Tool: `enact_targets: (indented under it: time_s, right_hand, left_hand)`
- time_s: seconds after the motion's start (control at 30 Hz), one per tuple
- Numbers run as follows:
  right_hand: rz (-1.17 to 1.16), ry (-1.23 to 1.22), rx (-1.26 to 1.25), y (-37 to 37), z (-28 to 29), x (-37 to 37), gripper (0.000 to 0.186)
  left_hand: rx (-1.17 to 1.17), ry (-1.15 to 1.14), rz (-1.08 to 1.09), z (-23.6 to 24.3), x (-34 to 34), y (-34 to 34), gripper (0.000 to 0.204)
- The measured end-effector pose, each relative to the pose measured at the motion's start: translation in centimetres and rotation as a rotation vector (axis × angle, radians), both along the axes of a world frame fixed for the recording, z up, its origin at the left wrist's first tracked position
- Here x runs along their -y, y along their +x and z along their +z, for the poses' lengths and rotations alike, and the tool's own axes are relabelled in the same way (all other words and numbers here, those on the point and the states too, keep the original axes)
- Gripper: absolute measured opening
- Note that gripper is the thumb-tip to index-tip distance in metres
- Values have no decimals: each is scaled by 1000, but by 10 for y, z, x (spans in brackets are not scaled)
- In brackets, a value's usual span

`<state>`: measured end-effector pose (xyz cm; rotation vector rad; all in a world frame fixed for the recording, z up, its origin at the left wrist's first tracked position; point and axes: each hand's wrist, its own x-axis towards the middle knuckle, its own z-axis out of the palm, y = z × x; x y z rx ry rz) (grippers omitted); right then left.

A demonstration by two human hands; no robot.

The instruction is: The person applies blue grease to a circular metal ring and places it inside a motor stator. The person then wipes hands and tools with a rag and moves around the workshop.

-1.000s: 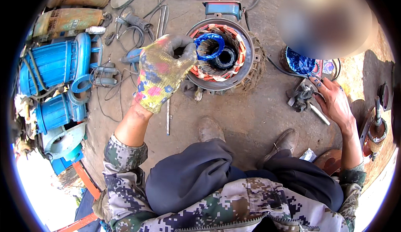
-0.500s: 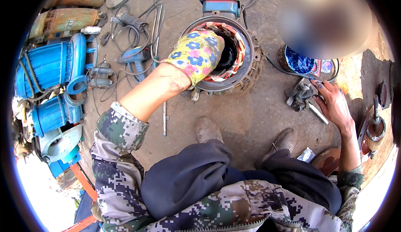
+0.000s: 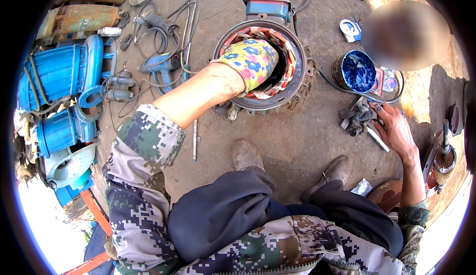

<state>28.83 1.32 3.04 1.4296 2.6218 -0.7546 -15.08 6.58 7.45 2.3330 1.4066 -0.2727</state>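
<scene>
My left hand (image 3: 252, 63), in a flowered glove, reaches into a round motor housing (image 3: 263, 105) lined with red-and-white lashed windings (image 3: 288, 79); its fingers are hidden inside, along with anything in them. My bare right hand (image 3: 395, 129), its fingertips smeared blue, has its fingers apart beside a dark crumpled rag (image 3: 357, 116) and a pale bar (image 3: 379, 140) on the ground. A tin of glossy blue paste (image 3: 358, 71) stands just above that rag, with a cable looping round it.
Blue pump casings (image 3: 57, 79) and rusty cylinders (image 3: 82, 20) crowd the left. A blue power tool (image 3: 159, 64) lies among tangled cables left of the housing. A blurred patch (image 3: 404, 34) covers the upper right; metal shaft parts (image 3: 445, 161) lie at far right. My boots are below the housing.
My left hand, earlier holding a shiny blue ring above the housing, has moved right and down into it; the ring is out of sight. My right hand has shifted slightly downward.
</scene>
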Motion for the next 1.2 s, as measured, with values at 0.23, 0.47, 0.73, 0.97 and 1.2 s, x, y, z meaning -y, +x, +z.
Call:
enact_targets:
  time_s: [0.23,0.47,0.73,0.97,1.2]
  right_hand:
    - [9,-23,12,0,-4,-1,51]
    - [5,-27,68,5,-4,0,52]
    - [17,-45,13,-3,-10,-4,54]
    - [-52,-82,28,16,-13,-7,56]
    - [-501,-110,-217,27,-29,-39,56]
  left_hand:
    - [-64,-29,37,6,1,6,30]
    - [16,48,-6,14,3,0,24]
    - [178,315,-126,28,9,-26,25]
    - [366,-6,640,124,21,-31,31]
    - [603,230,674,118,63,-56,33]
